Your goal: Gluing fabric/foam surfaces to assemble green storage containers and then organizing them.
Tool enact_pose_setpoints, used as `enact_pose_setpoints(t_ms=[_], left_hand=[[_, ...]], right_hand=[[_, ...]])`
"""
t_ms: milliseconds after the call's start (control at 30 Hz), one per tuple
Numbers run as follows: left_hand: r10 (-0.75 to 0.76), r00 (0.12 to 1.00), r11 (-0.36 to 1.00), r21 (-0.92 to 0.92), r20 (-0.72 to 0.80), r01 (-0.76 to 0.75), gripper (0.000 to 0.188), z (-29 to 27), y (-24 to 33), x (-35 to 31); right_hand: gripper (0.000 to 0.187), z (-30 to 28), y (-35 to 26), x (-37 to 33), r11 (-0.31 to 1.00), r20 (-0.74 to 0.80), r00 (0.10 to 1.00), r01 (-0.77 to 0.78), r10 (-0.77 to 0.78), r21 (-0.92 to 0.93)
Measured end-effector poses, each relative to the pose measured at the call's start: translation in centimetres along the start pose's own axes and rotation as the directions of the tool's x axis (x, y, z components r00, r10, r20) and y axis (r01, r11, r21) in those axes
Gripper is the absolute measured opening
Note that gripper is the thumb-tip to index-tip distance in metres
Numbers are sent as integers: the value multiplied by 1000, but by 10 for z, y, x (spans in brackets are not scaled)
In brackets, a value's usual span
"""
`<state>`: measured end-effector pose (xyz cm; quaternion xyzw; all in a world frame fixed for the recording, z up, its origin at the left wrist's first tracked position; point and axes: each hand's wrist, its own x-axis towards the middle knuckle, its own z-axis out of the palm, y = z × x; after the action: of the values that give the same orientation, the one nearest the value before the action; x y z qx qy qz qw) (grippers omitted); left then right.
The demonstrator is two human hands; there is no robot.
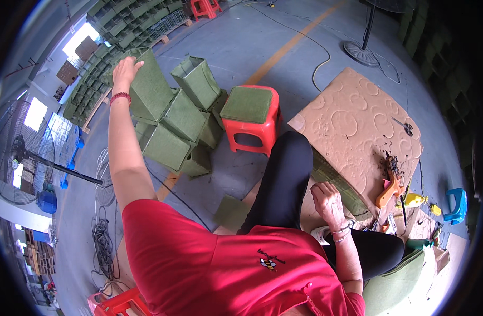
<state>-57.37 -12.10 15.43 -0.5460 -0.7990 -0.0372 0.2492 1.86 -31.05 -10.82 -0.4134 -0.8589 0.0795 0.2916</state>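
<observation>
Your right hand, nearest you, rests loosely curled and holding nothing on the near edge of the tan embossed cardboard sheet. Far left, your left hand clasps the top green felt fabric box on the stack, left of the red plastic stool.

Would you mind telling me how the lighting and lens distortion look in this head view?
Head view: strong fisheye bending with black corners; blown-out windows at left; even daylight elsewhere; the left hand on a green felt box and the right hand both sharp.
</observation>
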Motion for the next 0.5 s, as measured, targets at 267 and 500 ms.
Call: enact_pose_setpoints(t_ms=[267,500], left_hand=[[-33,997,999,16,-68,34,49,-6,16,4],[146,989,967,205,24,-148,49,12,15,9]], right_hand=[[10,-7,7,-8,999,4,999,-33,33,-30],[8,-9,13,-13,997,8,998,-62,62,-38]])
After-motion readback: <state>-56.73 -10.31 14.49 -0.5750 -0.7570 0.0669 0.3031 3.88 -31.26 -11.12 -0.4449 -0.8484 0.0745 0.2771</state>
